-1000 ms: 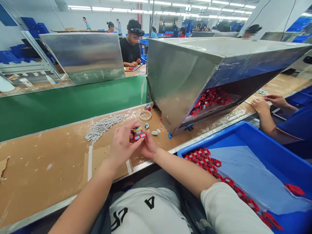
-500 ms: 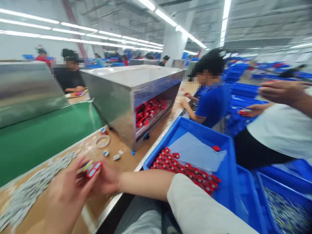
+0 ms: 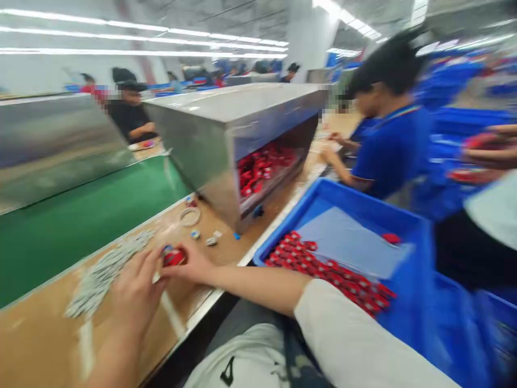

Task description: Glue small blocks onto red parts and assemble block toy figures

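Both hands, left hand [image 3: 135, 293] and right hand [image 3: 194, 267], fingers clamped on red part [image 3: 173, 257], above worktable [image 3: 48, 334], near grey chips [image 3: 105, 272].

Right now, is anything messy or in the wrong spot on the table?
A few small bits and a tape ring lie loose by the metal box. The grey pieces sprawl in an untidy heap.

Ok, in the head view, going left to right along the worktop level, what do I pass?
Pile of small grey pieces → left hand → red part held in both hands → right hand → tape ring farther back → blue bin with rows of red parts.
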`<state>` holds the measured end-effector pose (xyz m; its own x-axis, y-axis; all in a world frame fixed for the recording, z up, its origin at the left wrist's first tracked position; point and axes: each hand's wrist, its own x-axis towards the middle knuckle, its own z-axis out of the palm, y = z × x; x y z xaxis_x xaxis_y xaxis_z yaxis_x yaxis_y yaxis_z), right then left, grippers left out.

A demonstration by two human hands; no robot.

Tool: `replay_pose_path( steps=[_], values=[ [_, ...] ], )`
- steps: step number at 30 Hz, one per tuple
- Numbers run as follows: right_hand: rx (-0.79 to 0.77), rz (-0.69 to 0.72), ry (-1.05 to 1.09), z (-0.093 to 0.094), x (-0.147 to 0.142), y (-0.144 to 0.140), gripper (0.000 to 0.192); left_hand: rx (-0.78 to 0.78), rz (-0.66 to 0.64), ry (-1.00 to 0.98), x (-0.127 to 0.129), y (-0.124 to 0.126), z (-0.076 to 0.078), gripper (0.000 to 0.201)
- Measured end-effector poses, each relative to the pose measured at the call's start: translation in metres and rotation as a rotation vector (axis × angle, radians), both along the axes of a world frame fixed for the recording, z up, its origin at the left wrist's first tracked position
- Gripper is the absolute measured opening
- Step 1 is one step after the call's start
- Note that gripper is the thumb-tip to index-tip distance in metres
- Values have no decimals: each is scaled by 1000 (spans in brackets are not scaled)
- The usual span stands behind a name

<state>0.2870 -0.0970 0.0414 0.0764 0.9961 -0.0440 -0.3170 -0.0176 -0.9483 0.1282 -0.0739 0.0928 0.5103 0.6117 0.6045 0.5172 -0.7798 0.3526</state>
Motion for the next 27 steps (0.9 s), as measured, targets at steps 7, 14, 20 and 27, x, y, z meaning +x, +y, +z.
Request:
replay_pose_path(
  steps=[7,14,20,27],
  values=[
    [194,17,143,-10,-3,-15,61,-9,-24,-153,-15,-9,-10,50],
    [298,6,141,-8,-4,-21,44,-28,-65,-192,-26,-12,0,49],
    [315,1,121,-4,-2,-22,38,7,-67,-128,-28,-14,7,44],
    [341,-14,49,-1,0,-25,35,-117,-92,-147,-30,-16,11,41]
  ],
)
